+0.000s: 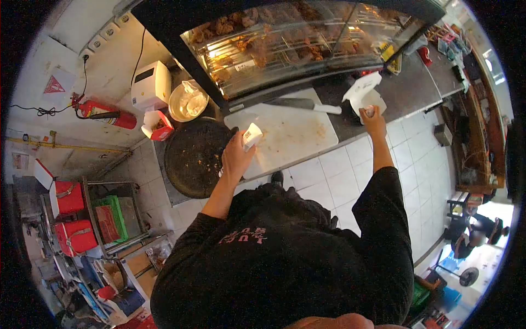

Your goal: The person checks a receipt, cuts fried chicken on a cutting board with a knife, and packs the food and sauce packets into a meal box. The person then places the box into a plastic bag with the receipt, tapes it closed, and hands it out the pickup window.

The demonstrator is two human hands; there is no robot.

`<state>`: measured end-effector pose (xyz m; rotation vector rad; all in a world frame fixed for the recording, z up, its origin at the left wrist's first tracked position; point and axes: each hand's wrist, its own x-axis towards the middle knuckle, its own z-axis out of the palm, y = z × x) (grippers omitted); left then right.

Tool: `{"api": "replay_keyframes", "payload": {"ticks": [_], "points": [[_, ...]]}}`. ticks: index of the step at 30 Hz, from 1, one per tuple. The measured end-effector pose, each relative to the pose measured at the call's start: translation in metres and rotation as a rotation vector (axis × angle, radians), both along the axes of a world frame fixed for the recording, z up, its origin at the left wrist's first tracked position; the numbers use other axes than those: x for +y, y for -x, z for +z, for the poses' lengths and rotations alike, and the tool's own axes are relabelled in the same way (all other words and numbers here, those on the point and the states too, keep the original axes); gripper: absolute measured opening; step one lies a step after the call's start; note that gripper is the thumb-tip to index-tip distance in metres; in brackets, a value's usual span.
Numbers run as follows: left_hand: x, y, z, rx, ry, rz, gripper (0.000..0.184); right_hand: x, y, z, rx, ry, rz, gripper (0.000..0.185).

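My left hand (236,157) is closed around a small white carton (252,136) with dark print, held over the edge of the white cutting board (285,129). At the counter's right part, my right hand (374,120) grips a white takeaway box (364,91) whose lid stands up; its contents are mostly hidden. Between the two hands a large knife (298,104) with a white handle lies along the board's far edge. Below my left hand is a round dark pan (193,159) with crumbs on it.
A glass display case (296,46) of fried food runs along the back. At left stand a metal bowl (187,108) with a plastic bag, a red-and-white box (157,126), a white machine (150,86) and a wall-mounted fire extinguisher (105,114). People (479,233) are at far right.
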<state>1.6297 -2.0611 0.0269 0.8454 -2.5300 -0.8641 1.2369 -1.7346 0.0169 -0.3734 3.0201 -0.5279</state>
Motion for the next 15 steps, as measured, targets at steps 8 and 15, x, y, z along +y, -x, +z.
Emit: {"api": "replay_keyframes", "payload": {"ticks": [8, 15], "points": [[-0.03, 0.081, -0.029, -0.11, 0.104, 0.083, 0.043, -0.013, 0.1, -0.11, -0.109, -0.423, -0.018, 0.078], [-0.044, 0.086, -0.047, 0.018, -0.056, 0.255, 0.039, -0.059, 0.036, -0.072, 0.232, -0.09, 0.069, 0.051]]}}
